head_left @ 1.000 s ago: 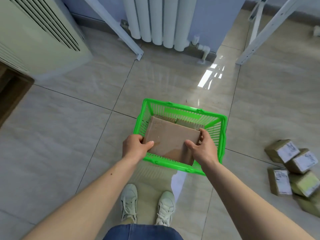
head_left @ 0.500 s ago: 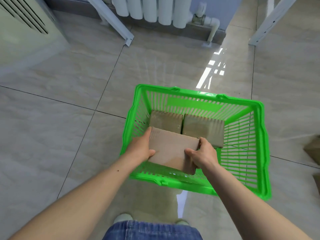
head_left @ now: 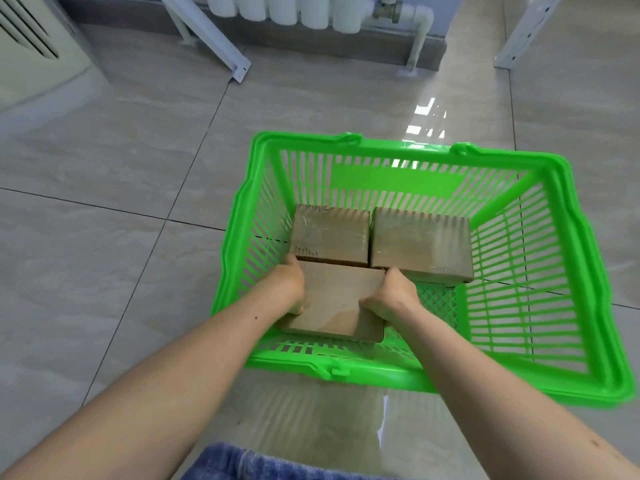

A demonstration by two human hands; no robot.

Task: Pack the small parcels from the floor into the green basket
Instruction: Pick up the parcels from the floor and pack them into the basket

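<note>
Lowered deeper into the green basket (head_left: 585, 306), the cardboard parcel (head_left: 337, 301) (gripped by left hand (head_left: 289, 287) and right hand (head_left: 393, 296), fingers curled round its ends) sits just before two packed parcels (head_left: 381, 240).

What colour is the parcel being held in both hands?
Plain cardboard brown parcel, clearest in the head view, inside the green basket.

Two parcels (head_left: 381, 242) side by side in basket (head_left: 571, 341); third parcel (head_left: 337, 303) before them.

An indoor room, perhaps a storeroom or plain office. Glossy beige tiled floor (head_left: 138, 168), a white radiator (head_left: 294, 10) along the top edge, a floor-standing air conditioner (head_left: 31, 46) upper left, and white metal frame legs (head_left: 207, 32).
</note>
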